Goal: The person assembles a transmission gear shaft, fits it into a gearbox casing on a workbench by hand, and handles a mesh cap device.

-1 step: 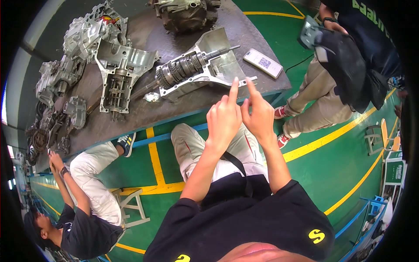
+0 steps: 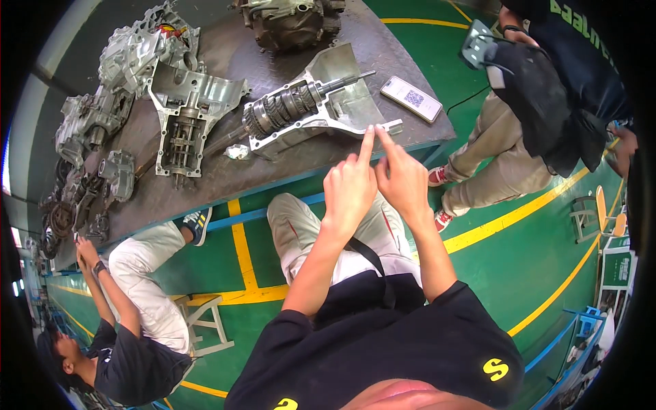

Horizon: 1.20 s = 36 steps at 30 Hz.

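Both my hands are raised before the table's near edge, holding nothing. On my left hand (image 2: 348,190) the index finger points away from me and the others are curled in. My right hand (image 2: 404,186) has the same shape, its index fingertip close beside the left one. Both tips overlap the near rim of an aluminium gearbox housing half (image 2: 352,109); whether they touch it I cannot tell. A shaft with a stack of steel gears (image 2: 283,108) lies in that housing. Left of it lies another opened housing half (image 2: 215,90), with rods and a shaft inside.
A phone (image 2: 411,99) lies at the right of the metal-topped table (image 2: 225,41). More castings (image 2: 140,58) fill its left side, and a dark gearbox unit (image 2: 290,27) its far edge. One person sits at left; another stands at right with a dark cloth (image 2: 540,102).
My right index finger has shifted left, and the fingertips are closer together. The standing person's cloth and grey device have moved slightly up and left. A hand shows more at the far right.
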Motion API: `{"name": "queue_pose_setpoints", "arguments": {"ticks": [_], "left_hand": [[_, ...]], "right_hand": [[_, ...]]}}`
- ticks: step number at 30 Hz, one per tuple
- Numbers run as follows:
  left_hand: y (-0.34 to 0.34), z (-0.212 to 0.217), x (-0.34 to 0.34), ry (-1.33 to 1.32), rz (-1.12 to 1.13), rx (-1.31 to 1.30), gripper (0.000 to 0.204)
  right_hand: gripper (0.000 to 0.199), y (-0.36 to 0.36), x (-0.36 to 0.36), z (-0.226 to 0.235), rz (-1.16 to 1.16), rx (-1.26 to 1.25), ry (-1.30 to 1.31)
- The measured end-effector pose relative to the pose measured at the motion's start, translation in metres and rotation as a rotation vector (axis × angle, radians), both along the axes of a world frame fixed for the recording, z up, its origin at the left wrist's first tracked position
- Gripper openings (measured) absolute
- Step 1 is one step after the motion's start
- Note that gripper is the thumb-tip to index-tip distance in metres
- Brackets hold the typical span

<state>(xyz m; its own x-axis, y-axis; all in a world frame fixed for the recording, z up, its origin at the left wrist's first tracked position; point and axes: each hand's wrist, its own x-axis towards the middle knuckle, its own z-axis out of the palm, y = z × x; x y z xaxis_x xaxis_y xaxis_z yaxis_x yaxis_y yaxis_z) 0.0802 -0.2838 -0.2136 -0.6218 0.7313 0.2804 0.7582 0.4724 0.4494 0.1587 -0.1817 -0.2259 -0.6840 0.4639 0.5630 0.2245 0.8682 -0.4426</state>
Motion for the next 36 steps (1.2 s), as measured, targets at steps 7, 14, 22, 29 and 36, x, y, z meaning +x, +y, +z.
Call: {"name": "queue_pose_setpoints", "arguments": {"ticks": [7,14,22,29,36], "left_hand": [[0.003,0.004,0.003,0.048,0.039,0.288,0.064],[0.001,-0.01,0.0,-0.019,-0.016,0.228,0.068],[0.006,-0.014,0.003,0.037,-0.038,0.267,0.072],[0.006,-0.011,0.011,-0.059,-0.011,0.104,0.074],[0.006,-0.007,0.006,-0.048,-0.016,-0.044,0.072]], "right_hand": [[0.068,-0.006,-0.005,0.015,-0.038,-0.071,0.036],[0.071,0.002,0.0,-0.012,0.017,-0.137,-0.06],[0.075,-0.004,0.005,-0.011,-0.021,-0.305,-0.025],[0.078,-0.003,0.008,-0.014,0.008,-0.273,-0.017],[0.076,0.003,0.0,-0.031,0.056,-0.235,-0.04]]}}
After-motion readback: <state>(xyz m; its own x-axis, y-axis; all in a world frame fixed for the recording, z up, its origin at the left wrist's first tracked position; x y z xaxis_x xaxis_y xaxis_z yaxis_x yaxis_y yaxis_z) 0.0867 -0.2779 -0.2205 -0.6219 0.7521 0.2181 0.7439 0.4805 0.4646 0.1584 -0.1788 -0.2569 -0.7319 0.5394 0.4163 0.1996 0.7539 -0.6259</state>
